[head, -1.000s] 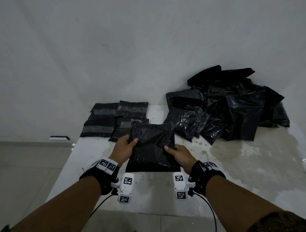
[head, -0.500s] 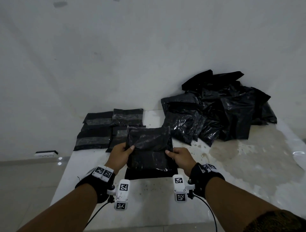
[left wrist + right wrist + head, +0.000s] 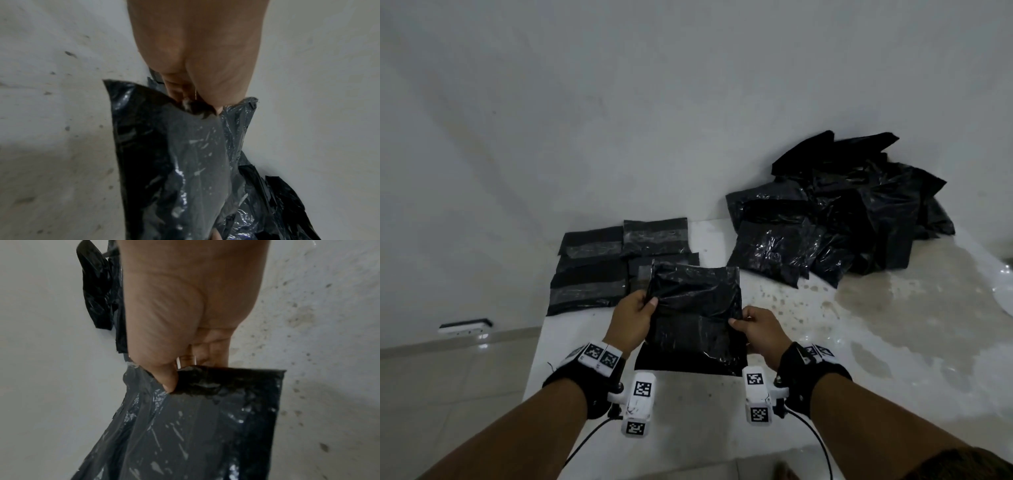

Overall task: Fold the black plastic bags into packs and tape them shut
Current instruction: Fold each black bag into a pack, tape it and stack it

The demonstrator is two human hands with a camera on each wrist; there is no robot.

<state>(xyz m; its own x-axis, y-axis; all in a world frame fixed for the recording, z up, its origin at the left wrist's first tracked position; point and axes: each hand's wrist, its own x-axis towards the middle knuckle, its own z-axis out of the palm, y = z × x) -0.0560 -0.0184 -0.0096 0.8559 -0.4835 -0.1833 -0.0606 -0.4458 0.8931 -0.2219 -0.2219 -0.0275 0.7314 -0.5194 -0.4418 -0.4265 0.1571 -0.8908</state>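
Folding a crinkled black plastic bag (image 3: 697, 308), left hand (image 3: 631, 317) and right hand (image 3: 758, 330) pinching its sides, beside four flat taped black packs (image 3: 619, 263), with a heaped pile of loose black bags (image 3: 835, 222) remaining.

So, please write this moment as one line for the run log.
left hand: pinches black bag | right hand: pinches bag | taped packs: left | tape: none
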